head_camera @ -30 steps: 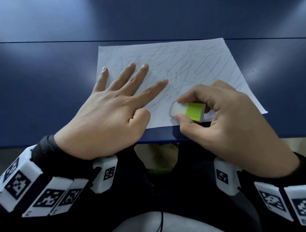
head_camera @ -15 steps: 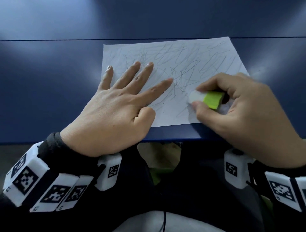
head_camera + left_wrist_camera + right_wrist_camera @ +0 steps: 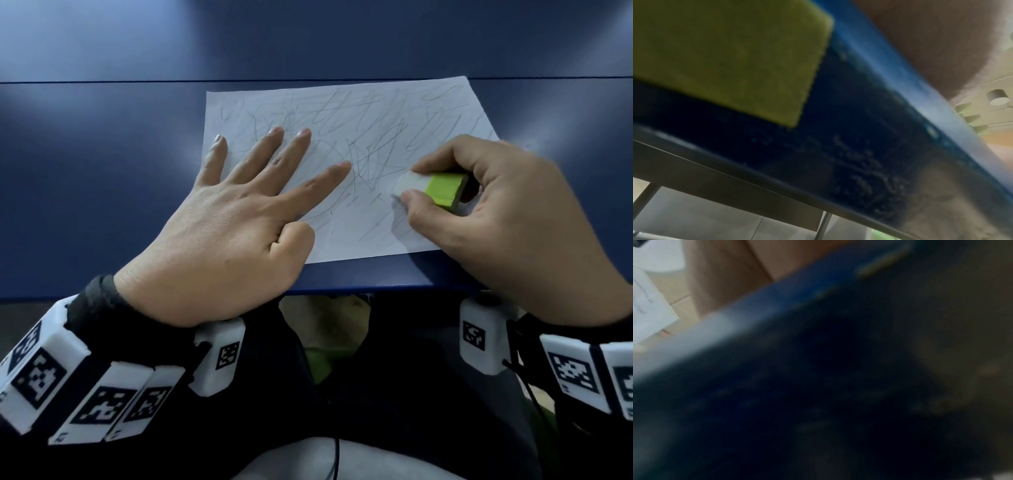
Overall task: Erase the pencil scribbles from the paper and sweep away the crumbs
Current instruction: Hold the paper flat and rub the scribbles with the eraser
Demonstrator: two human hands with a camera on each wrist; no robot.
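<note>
A white sheet of paper (image 3: 359, 113) covered in grey pencil scribbles lies on the dark blue table (image 3: 85, 154). My left hand (image 3: 239, 205) lies flat on the sheet's left part, fingers spread and straight, pressing it down. My right hand (image 3: 479, 212) pinches a white eraser with a green sleeve (image 3: 431, 186) between thumb and forefinger, its white end touching the paper near the sheet's lower right. Both wrist views are blurred; a corner of the paper (image 3: 651, 308) shows in the right wrist view.
The table's near edge (image 3: 359, 286) runs just below the paper. A seam (image 3: 102, 82) crosses the tabletop behind the sheet. Under the table edge are my dark-clothed lap and a patch of green (image 3: 318, 363).
My right hand has carried the eraser to the right and slightly up across the lower part of the sheet. The left hand stays flat on the paper.
</note>
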